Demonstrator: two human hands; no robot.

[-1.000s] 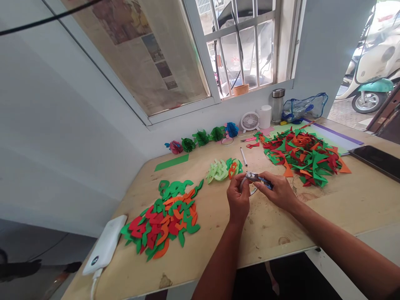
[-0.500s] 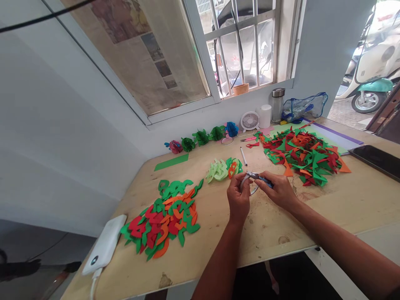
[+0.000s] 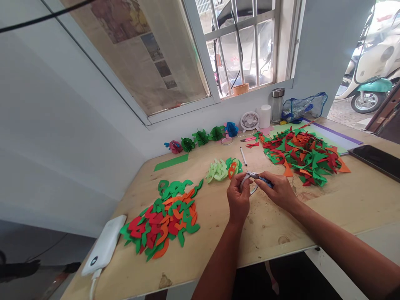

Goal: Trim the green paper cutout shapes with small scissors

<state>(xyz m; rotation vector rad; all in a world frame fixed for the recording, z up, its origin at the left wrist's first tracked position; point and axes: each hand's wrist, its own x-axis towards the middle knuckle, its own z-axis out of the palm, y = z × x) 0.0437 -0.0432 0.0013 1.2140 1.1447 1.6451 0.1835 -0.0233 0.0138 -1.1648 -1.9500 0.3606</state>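
Note:
My right hand (image 3: 278, 189) is closed around the blue handles of a pair of pliers (image 3: 264, 181). The metal jaws are at the upper edge of a thin white ring (image 3: 246, 181); whether they grip it is too small to tell. My left hand (image 3: 239, 193) pinches that ring, its fingers hiding part of the loop. Just beyond my left hand lie pale green paper cutouts (image 3: 218, 170), with an orange cutout (image 3: 232, 170) and darker green ones beside them. A white pen (image 3: 243, 156) rests above the pliers.
Left on the table is a pile of green, red and orange cutouts (image 3: 168, 216), near a white power bank (image 3: 104, 246). Paper scraps (image 3: 306, 154) and a phone (image 3: 378, 160) lie right. Paper ornaments (image 3: 201, 137), a small fan (image 3: 250, 121) and a glass bottle (image 3: 277, 106) line the wall.

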